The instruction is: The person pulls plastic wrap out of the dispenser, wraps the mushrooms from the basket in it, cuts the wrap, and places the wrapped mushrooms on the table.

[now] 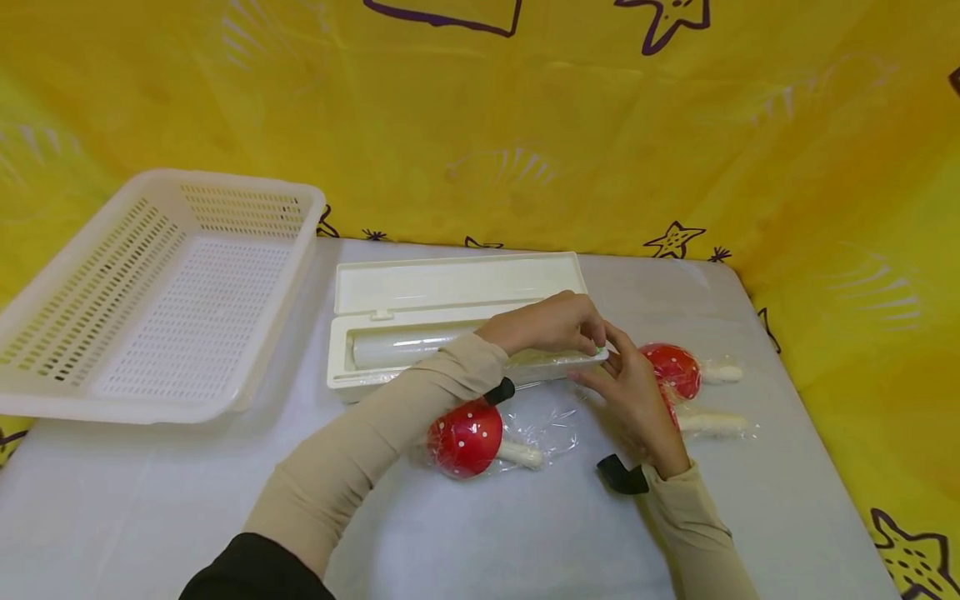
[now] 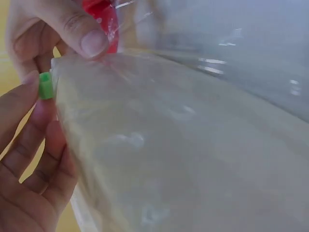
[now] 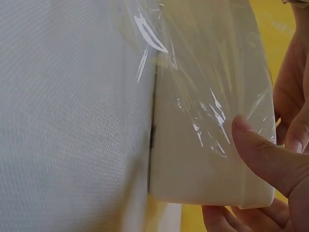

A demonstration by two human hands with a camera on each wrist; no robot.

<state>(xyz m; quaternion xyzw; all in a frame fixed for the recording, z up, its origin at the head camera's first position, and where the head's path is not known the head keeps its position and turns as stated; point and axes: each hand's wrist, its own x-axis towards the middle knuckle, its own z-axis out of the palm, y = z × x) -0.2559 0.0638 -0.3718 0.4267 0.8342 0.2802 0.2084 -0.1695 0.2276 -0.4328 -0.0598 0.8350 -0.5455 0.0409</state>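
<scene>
A long white box (image 1: 457, 285) lies with its lid raised, a pale roll (image 1: 401, 346) inside. At its right front, a slim white case (image 3: 207, 179) under clear plastic film (image 3: 212, 104) is between the hands; whether it is part of the box I cannot tell. My left hand (image 1: 555, 323), reaching across from the left, pinches a small green tab (image 2: 46, 86) at the case's end. My right hand (image 1: 637, 392) grips that same end, thumb on one face and fingers curled behind. My left forearm hides part of the box.
A white slatted basket (image 1: 258, 367) stands at the left. One red spotted mushroom (image 1: 467, 439) in clear wrap lies in front of the box; two more wrapped mushrooms (image 1: 675, 371) lie right of my right hand. Yellow patterned cloth (image 1: 480, 125) hangs behind the white table (image 1: 480, 542).
</scene>
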